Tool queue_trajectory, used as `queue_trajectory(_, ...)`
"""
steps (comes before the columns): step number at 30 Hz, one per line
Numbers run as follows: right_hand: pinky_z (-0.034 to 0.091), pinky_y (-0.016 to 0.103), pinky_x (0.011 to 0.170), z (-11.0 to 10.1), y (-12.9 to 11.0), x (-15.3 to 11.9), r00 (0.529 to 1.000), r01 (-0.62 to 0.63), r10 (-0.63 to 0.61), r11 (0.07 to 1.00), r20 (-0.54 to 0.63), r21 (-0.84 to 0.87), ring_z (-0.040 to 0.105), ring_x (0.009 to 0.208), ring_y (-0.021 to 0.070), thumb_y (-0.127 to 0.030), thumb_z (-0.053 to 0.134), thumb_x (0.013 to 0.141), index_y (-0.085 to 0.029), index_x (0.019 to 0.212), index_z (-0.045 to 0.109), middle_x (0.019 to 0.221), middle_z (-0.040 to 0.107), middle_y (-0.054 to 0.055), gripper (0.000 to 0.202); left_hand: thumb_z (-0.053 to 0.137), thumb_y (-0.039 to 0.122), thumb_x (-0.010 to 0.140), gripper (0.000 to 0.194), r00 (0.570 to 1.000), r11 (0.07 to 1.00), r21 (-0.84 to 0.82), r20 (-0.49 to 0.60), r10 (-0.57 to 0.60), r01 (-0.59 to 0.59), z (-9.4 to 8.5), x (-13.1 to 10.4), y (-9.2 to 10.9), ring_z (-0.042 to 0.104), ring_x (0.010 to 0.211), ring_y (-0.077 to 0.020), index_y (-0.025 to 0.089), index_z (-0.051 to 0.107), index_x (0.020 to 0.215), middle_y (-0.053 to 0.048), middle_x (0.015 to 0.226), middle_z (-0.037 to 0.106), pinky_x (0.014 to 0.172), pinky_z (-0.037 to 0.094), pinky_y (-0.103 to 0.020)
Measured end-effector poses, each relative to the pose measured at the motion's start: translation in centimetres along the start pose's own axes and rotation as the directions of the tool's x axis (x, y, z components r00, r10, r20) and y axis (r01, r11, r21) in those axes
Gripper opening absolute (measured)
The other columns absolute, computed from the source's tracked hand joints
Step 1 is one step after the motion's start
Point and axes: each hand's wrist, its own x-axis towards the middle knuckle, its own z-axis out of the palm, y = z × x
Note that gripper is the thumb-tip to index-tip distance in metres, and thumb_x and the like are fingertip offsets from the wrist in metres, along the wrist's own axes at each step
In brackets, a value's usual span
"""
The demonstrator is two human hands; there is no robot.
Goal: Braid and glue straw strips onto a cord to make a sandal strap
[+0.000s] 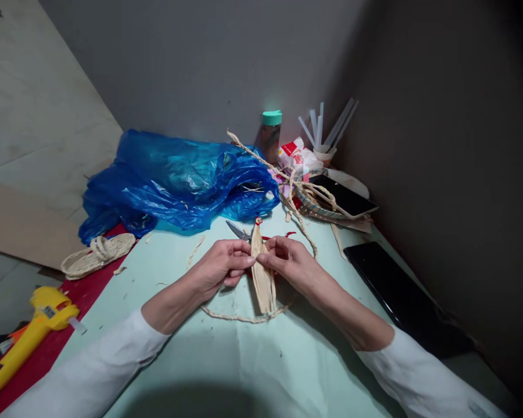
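Between my two hands is a pale bundle of dried husk strips [264, 287], gathered at the top with a red tie and spreading toward its lower end. My left hand [226, 262] pinches its left side between thumb and fingers. From the right, my right hand [287, 260] pinches the same bundle near its middle. Just behind my left fingers lie scissors, with a dark blade [237, 231] showing and the handles mostly hidden. A braided cord [244, 319] curves across the table around the hands.
A blue plastic bag [178, 180] lies at the back. Right of it are a green-lidded jar [271, 136], a cup of glue sticks [325, 154], and a basket with a phone [344, 194]. A black tablet-like slab [396, 290] lies right; a yellow glue gun [30, 337] and woven sole [98, 255], left.
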Motion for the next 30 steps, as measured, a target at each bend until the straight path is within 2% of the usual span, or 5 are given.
queue_trajectory(3,0.039,0.026,0.051,0.2,0.7,0.2,0.999,0.017,-0.019,0.999,-0.043,-0.034,0.052,0.056,0.0133,-0.034,0.065,0.076,-0.018,0.085,0.058,0.069,0.058,-0.001,0.019,0.073,0.023,0.072,0.020,1.000,1.000,0.009,-0.010,-0.004,0.004,0.3,-0.1,-0.2,0.026,0.038,-0.0015,0.013,0.056,0.078,0.009,0.046,0.038,0.034,0.020,-0.013)
queue_trajectory(9,0.037,0.024,0.049,0.4,0.3,0.0,0.994,0.025,-0.035,0.995,-0.103,-0.095,0.049,0.056,0.0126,-0.030,0.065,0.072,-0.018,0.081,0.059,0.067,0.057,-0.001,0.016,0.069,0.029,0.077,0.019,0.993,0.990,0.137,-0.110,0.039,-0.024,1.0,-0.1,-0.2,0.030,0.035,-0.0021,0.014,0.059,0.080,0.007,0.044,0.043,0.034,0.020,-0.013)
queue_trajectory(17,0.039,0.025,0.054,0.7,0.2,-0.1,0.992,0.031,-0.045,0.993,-0.120,-0.111,0.054,0.062,0.0155,-0.031,0.067,0.071,-0.020,0.084,0.057,0.072,0.062,0.001,0.020,0.067,0.029,0.076,0.018,0.995,0.984,0.175,-0.085,0.057,-0.041,0.8,-0.1,-0.3,0.030,0.033,-0.0023,0.014,0.057,0.081,0.007,0.044,0.046,0.033,0.021,-0.013)
queue_trajectory(25,0.038,0.027,0.061,1.5,-0.3,-0.2,0.979,0.056,-0.119,0.938,-0.164,-0.343,0.055,0.068,0.0178,-0.028,0.057,0.075,-0.021,0.083,0.051,0.075,0.061,0.001,0.012,0.066,0.024,0.074,0.014,0.989,0.977,0.207,-0.127,0.082,-0.054,1.3,-0.1,-0.3,0.031,0.035,-0.0030,0.014,0.056,0.076,0.008,0.046,0.043,0.033,0.021,-0.014)
queue_trajectory(30,0.035,0.028,0.061,1.9,-0.8,-0.5,0.973,0.044,-0.147,0.877,-0.179,-0.478,0.054,0.069,0.0190,-0.024,0.052,0.076,-0.022,0.083,0.045,0.077,0.060,0.002,0.010,0.061,0.020,0.073,0.009,0.989,0.968,0.239,-0.104,0.107,-0.079,1.6,-0.1,-0.4,0.030,0.034,-0.0032,0.016,0.053,0.074,0.009,0.043,0.041,0.034,0.020,-0.015)
